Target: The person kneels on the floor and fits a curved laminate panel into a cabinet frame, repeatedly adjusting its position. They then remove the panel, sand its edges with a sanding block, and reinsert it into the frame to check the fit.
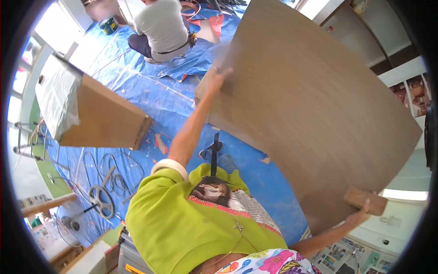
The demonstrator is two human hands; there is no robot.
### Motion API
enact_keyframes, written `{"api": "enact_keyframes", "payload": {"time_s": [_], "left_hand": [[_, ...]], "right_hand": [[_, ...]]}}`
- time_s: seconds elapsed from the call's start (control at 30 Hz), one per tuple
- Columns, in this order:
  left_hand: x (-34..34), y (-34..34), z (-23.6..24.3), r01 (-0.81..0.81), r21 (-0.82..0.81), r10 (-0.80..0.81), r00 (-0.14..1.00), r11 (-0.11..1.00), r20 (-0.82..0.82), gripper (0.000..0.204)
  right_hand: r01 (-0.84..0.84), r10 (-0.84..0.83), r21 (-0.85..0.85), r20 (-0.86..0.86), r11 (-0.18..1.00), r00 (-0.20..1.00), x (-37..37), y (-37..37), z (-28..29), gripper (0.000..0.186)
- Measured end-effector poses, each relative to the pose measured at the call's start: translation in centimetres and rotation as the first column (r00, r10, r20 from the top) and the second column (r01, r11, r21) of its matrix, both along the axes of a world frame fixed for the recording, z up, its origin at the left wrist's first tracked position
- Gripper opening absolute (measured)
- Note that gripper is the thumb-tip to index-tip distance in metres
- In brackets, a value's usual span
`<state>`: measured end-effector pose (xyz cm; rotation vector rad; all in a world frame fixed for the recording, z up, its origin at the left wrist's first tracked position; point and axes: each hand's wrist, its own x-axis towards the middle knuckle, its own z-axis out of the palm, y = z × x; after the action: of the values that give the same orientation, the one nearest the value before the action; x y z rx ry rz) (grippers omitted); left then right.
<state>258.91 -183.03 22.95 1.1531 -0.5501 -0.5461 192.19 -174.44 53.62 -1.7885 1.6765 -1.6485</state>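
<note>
A large brown wooden board point(315, 105) fills the right half of the view, its grain running along its broad face. My left hand point(221, 76) is at the board's left edge with the arm stretched forward, its fingers around that edge and partly smeared. Near the board's lower right corner, my right hand point(365, 211) grips a small brown rectangular wooden block point(360, 200). The block lies against the board's face, and part of the right palm is hidden behind it.
Blue plastic sheeting point(182, 105) covers the floor. A person in a grey shirt point(160, 27) crouches at the far left. To my left stand a brown cabinet point(102, 114) partly wrapped in plastic, coiled cables point(114, 171) and a fan point(73, 223). Newspapers point(340, 255) lie at lower right.
</note>
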Motion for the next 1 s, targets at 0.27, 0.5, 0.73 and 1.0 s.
{"api": "enact_keyframes", "payload": {"time_s": [0.27, 0.5, 0.73, 1.0], "left_hand": [[21.4, -16.5, 11.2, -0.183, 0.327, -0.135, 0.65, 0.927, 0.748, 0.049], [33.6, -33.7, 15.8, -0.129, 0.302, -0.263, 0.253, 0.945, 0.931, 0.047], [34.3, -49.5, 13.7, -0.103, 0.512, -0.496, 0.147, 0.853, 0.856, 0.057], [32.2, -60.1, 7.3, 0.061, 0.568, -0.568, -0.021, 0.821, 0.823, 0.064]], "right_hand": [[0.099, -0.178, 0.242, 0.334, 0.965, 0.925, 18.5, -4.6, -17.0, 0.053], [0.171, -0.321, 0.296, 0.592, 0.94, 0.739, 36.6, -5.7, -23.6, 0.055], [0.325, -0.51, 0.393, 0.68, 0.86, 0.526, 54.9, -4.1, -29.3, 0.058], [0.543, -0.727, 0.515, 0.615, 0.664, 0.306, 70.1, -2.7, -31.5, 0.056]]}}
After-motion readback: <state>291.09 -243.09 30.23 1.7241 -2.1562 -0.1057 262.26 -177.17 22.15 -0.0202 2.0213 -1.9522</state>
